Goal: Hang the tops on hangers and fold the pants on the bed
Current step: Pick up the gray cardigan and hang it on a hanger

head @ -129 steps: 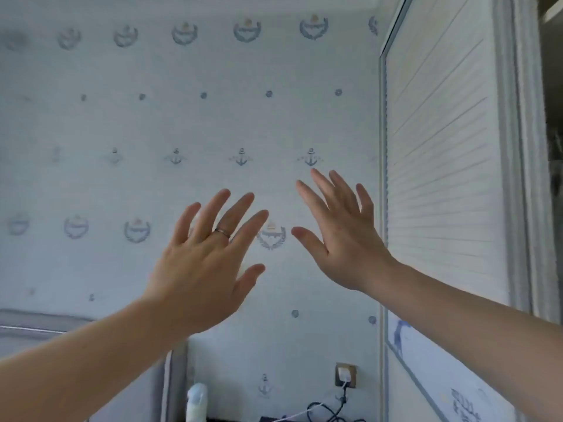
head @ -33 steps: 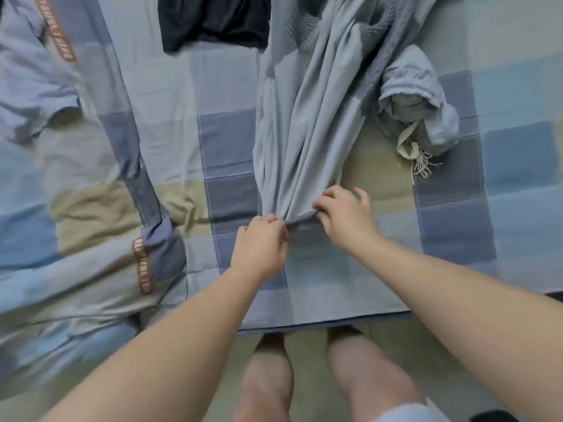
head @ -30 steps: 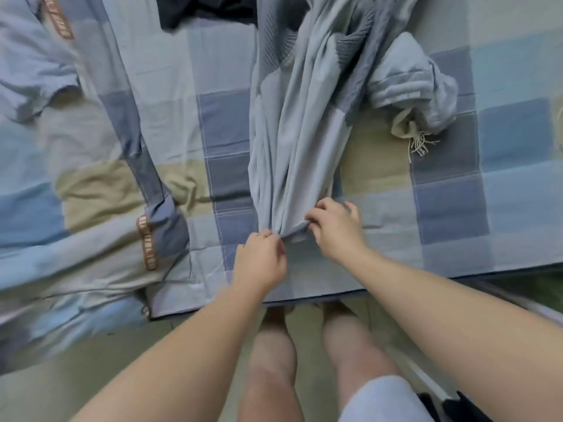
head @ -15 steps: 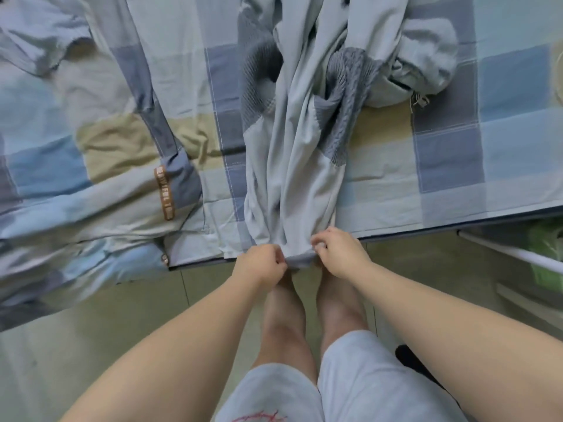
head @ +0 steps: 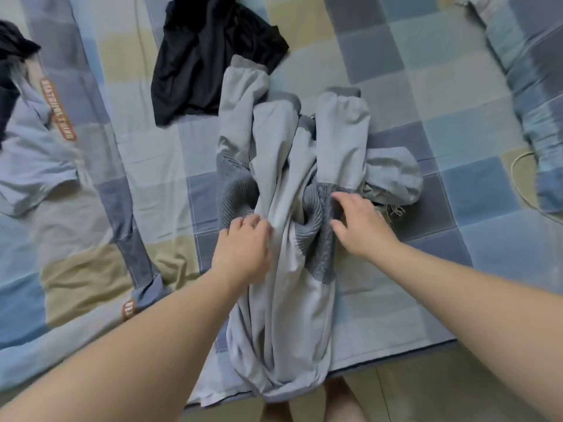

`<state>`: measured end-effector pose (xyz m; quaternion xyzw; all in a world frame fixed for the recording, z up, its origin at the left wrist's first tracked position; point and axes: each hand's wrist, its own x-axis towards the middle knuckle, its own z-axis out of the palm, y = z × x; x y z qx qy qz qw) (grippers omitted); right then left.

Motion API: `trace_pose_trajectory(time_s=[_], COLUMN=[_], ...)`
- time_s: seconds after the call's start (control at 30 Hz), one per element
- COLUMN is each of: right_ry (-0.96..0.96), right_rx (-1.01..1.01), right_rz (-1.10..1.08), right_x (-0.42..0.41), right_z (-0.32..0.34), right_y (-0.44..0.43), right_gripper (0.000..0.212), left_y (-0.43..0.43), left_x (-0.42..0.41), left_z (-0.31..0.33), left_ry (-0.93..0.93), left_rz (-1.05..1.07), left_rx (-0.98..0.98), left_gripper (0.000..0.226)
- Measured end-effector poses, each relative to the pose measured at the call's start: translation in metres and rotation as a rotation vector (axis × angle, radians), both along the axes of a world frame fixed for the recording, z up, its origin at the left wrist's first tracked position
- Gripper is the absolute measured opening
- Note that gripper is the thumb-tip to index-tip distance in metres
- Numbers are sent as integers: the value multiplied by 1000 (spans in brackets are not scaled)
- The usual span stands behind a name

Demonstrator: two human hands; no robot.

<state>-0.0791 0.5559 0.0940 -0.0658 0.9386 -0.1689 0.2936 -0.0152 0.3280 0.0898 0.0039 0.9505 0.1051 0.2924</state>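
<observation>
Both bare forearms stretch forward over the grey pants [head: 300,303]. The left hand [head: 243,246] curls its fingers into the left side of the pants, while the right hand [head: 359,228] rests on their right side, fingers spread.

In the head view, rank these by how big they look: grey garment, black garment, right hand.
Largest: grey garment.
Next: black garment, though it lies farther away and bunched, so its true size is unsure.
Smallest: right hand.

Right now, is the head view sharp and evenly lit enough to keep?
Head view: soft, even light, no glare; grey garment, left hand and right hand reasonably sharp; blue top at the left edge smeared; wide-angle bends the checked bedcover near the borders.
</observation>
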Motion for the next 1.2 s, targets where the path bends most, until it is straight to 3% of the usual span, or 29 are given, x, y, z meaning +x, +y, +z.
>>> trace_pose_trajectory(time_s=[0.23, 0.3, 0.4, 0.47, 0.53, 0.7, 0.83, 1.0, 1.2], right_ry=[316, 288, 66, -11, 54, 210, 130, 79, -68], right_rx=[7, -5, -64, -37, -13, -18, -95, -214, -185], right_rz=[9, 38, 52, 134, 164, 71, 72, -31, -49], right_x=[-156, -194, -222, -215, -203, -201, -199, -158, -44], right_z=[-45, -64, -99, -126, -150, -161, -148, -124, -67], right_y=[-28, -36, -43, -44, -44, -53, -45, -28, -7], right_gripper=[59, 59, 67, 70, 67, 27, 29, 22, 21], left_y=[23, 30, 30, 30, 30, 22, 21, 18, 41], left_x=[-173, -211, -234, -226, -219, -230, -229, -186, -55], left_z=[-49, -71, -116, -145, -166, -171, -155, -125, -69], left_ry=[336, 285, 143, 196, 322, 467, 425, 367, 44], left_rz=[266, 287, 233, 212, 213, 214, 303, 285, 434], left_rx=[211, 248, 185, 98, 46, 75, 145, 246, 342], left_gripper=[46, 50, 60, 55, 50, 32, 15, 18, 19])
